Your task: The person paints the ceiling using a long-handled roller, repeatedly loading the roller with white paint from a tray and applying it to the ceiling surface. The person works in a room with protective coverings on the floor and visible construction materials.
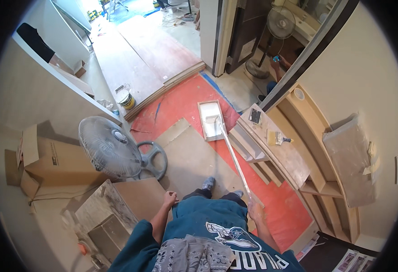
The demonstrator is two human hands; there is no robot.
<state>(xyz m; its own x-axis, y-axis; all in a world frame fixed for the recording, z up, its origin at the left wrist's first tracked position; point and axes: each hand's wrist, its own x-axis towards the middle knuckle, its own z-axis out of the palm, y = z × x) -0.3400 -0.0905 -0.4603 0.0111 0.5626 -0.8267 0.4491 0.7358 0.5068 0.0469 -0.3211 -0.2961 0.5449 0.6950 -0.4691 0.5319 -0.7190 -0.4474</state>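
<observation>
My right hand [256, 211] is wrapped round the lower end of a long, paint-spattered pole [235, 156]. The pole slants forward to a paint roller head [212, 119], which rests in a paint tray [202, 119] holding white paint. That tray lies on red floor sheeting, beyond my feet. At my left side, my left hand [171, 198] hangs with its fingers curled in and nothing visible in them. It is nearest to a brown board-topped box [140, 199] and the grey base of a fan [153, 159].
A paint bucket [126, 99] stands by stacked boards [151, 50]. On the low shelf unit [285, 156] at right lie a wide brush [278, 138] and a dark pad [255, 116]. A cardboard box [63, 163] sits at left. Another person's hand [278, 63] shows in the doorway.
</observation>
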